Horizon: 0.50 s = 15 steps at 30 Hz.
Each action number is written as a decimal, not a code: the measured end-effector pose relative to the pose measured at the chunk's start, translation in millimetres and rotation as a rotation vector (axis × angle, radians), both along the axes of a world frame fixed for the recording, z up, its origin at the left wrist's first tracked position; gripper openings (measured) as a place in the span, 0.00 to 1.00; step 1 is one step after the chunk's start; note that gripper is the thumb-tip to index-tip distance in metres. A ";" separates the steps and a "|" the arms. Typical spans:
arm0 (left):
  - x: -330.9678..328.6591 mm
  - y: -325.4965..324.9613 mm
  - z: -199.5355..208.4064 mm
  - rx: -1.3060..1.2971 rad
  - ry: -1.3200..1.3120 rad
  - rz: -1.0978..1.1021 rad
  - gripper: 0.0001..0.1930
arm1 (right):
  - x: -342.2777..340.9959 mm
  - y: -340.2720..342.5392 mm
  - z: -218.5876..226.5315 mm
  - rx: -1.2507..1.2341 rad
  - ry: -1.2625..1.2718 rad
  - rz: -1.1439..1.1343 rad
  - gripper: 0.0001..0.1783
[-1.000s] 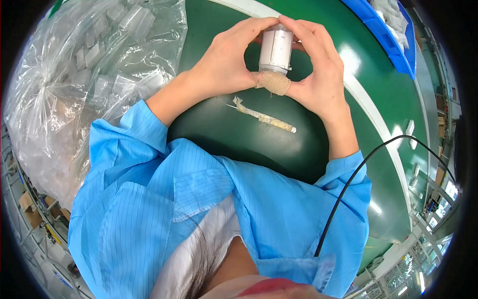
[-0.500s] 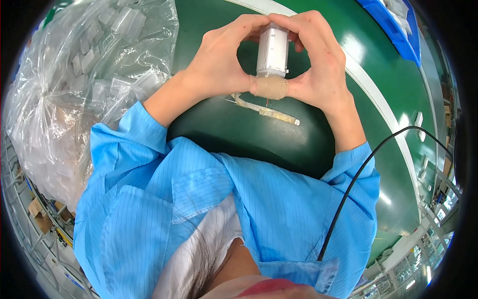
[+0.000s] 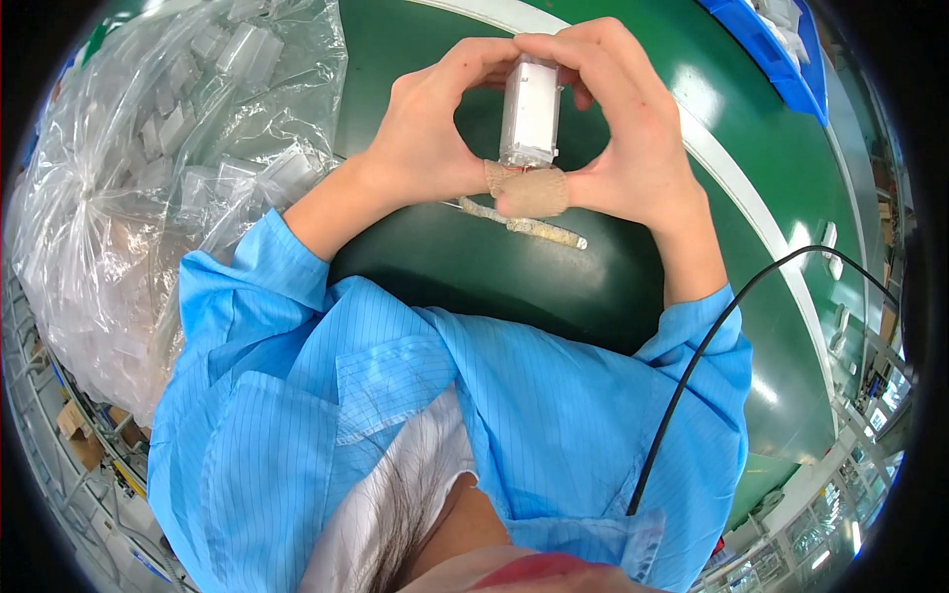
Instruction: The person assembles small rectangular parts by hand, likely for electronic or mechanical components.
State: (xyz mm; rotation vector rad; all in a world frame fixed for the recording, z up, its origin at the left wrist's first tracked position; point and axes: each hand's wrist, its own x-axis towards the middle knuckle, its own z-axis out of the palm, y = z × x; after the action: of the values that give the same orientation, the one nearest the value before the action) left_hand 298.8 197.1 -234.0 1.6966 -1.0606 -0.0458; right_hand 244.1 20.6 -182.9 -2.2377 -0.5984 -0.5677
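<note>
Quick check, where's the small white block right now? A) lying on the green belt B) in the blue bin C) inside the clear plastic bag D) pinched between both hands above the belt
D, the left hand and right hand pinch the white block between fingertips and thumbs, above the green belt.

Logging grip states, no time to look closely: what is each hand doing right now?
Left hand: closed on the small white block, fingertips on its top end.
Right hand: closed on the same block, taped thumb under its lower end.
</note>
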 end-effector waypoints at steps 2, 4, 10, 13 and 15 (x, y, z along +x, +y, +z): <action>0.2 -0.6 -2.9 -0.043 0.040 -0.051 0.46 | -1.1 -3.7 1.0 0.032 0.053 0.052 0.41; -0.4 -2.0 -3.0 -0.042 0.067 -0.084 0.47 | -1.8 -6.4 -2.3 0.013 0.067 0.055 0.42; -3.4 -2.3 -0.8 -0.002 0.031 -0.045 0.45 | 0.3 -10.7 -8.4 0.003 0.046 0.071 0.41; -3.8 -2.1 0.4 0.014 -0.030 -0.021 0.45 | 2.5 -13.1 -11.7 0.017 0.026 0.112 0.40; -5.3 -1.6 -0.3 -0.002 -0.047 0.014 0.44 | 3.6 -13.1 -14.1 0.021 0.018 0.128 0.40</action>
State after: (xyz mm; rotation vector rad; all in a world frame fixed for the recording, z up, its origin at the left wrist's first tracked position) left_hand 293.5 195.5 -234.2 1.7101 -1.0835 0.0047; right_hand 247.7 7.5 -197.0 -2.1647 -0.7177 -0.4864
